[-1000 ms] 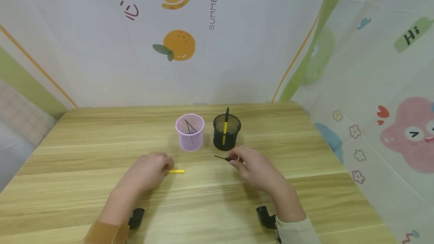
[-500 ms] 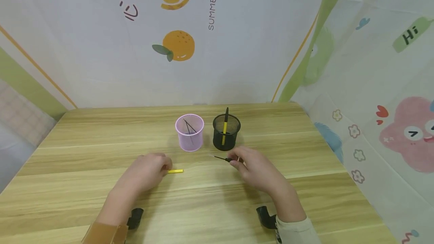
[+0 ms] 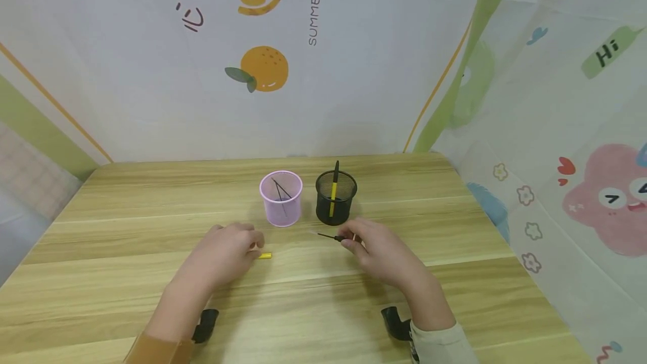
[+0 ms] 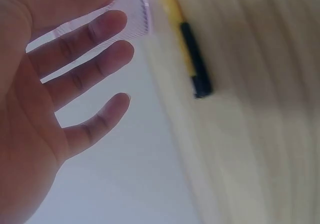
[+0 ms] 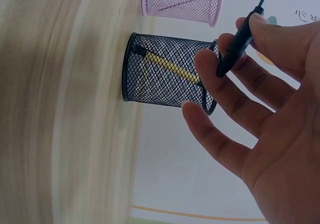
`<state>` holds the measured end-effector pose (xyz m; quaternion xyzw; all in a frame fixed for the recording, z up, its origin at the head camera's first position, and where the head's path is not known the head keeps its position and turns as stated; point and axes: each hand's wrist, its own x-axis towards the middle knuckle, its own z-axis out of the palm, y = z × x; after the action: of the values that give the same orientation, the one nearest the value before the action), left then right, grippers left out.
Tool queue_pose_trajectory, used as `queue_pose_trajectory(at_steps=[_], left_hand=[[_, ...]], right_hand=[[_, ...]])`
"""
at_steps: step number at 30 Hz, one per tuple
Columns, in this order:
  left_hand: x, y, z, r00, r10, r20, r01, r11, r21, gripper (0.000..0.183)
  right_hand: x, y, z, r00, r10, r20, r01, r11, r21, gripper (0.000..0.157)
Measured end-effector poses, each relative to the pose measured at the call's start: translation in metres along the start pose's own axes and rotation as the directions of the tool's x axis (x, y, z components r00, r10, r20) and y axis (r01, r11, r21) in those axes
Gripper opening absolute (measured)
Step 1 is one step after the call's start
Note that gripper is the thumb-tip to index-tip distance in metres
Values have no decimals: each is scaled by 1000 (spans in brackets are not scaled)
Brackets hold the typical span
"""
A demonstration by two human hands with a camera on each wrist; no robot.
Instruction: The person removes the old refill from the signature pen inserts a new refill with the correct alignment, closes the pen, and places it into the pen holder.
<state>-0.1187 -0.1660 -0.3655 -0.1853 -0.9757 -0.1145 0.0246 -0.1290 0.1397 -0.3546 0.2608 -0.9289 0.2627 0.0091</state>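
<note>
My left hand (image 3: 224, 254) is over a yellow-and-black pen (image 4: 197, 59) lying on the table; the head view shows only its yellow end. In the left wrist view several fingers are spread and apart from the pen. The thumb and index tips are cut off there. My right hand (image 3: 376, 249) pinches a slim black tool (image 5: 239, 41) with a thin shaft, screwdriver-like, between thumb and fingertips. It is held in front of the black mesh cup (image 3: 345, 206), in which another yellow-and-black pen (image 3: 333, 191) stands.
Left of the black cup stands a pink mesh cup (image 3: 275, 212) with thin black sticks (image 3: 281, 191) inside. The wooden table (image 3: 126, 201) meets a printed cloth (image 3: 354, 72) at the back. Black curved parts (image 3: 395, 323) show by both wrists.
My left hand has shifted slightly right over the pen, so less of its yellow end shows. My right hand still pinches the black tool in nearly the same place.
</note>
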Motion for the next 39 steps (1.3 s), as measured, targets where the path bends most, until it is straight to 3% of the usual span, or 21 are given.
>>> queue_pose_trajectory(at_steps=[17, 24, 39], left_hand=[[6, 47, -13, 986, 141, -92, -127, 981, 149, 25], [8, 56, -10, 969, 188, -160, -158, 970, 183, 24], [14, 70, -4, 959, 230, -168, -198, 962, 189, 20]], right_hand=[[3, -3, 3, 998, -57, -7, 57, 998, -38, 8], [3, -6, 3, 998, -66, -3, 66, 996, -65, 8], [6, -13, 6, 996, -81, 23, 82, 993, -82, 10]])
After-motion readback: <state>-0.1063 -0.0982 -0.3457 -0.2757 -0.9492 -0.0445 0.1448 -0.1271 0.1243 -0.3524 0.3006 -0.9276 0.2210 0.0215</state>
